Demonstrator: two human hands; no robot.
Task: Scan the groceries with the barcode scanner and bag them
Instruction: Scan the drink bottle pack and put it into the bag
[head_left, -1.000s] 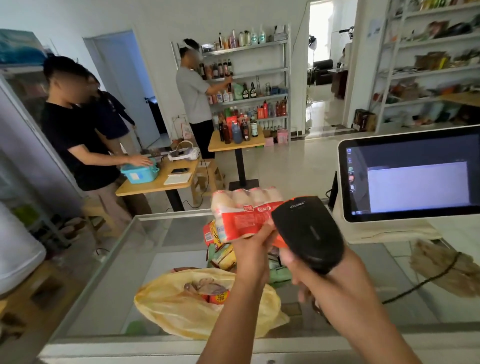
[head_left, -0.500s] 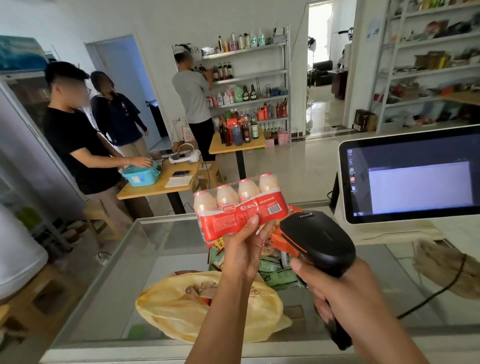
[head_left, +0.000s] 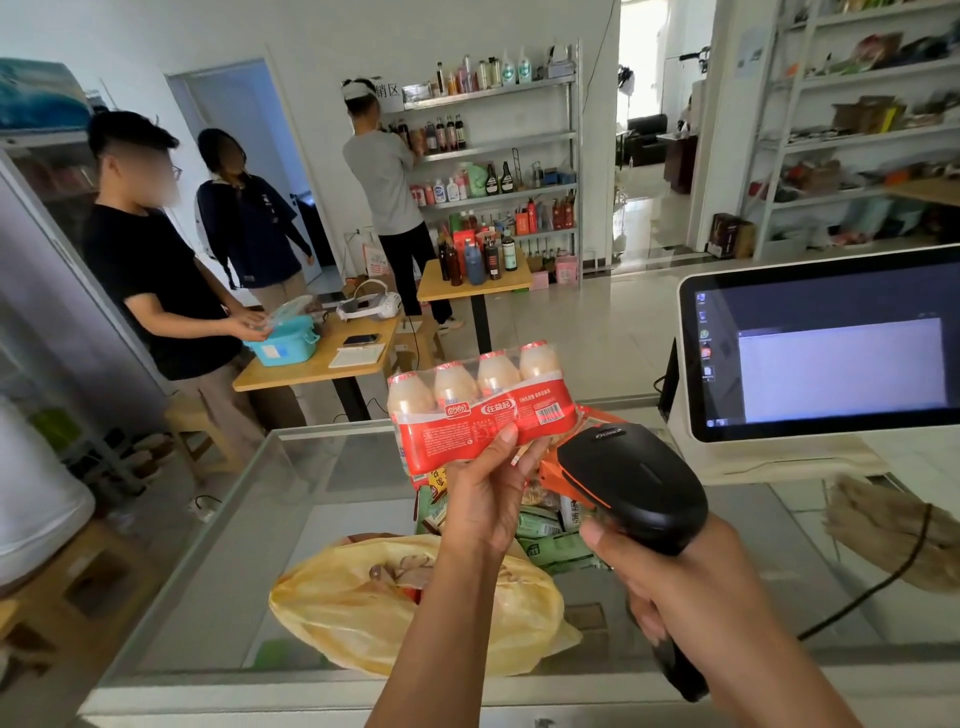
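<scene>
Four-bottle drink pack (head_left: 483, 410) pinched at its lower edge by left hand (head_left: 488, 493) over the glass counter (head_left: 234, 545), right hand (head_left: 691, 587) wrapped round scanner (head_left: 628, 478) just beside it; I'd aim its nose squarely at the barcode (head_left: 549, 414), pack steady.

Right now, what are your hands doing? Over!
Left hand grips the drink pack, barcode showing. Right hand grips the scanner, close beside the pack. Yellow bag lies on the counter below; nothing between scanner and pack.
</scene>
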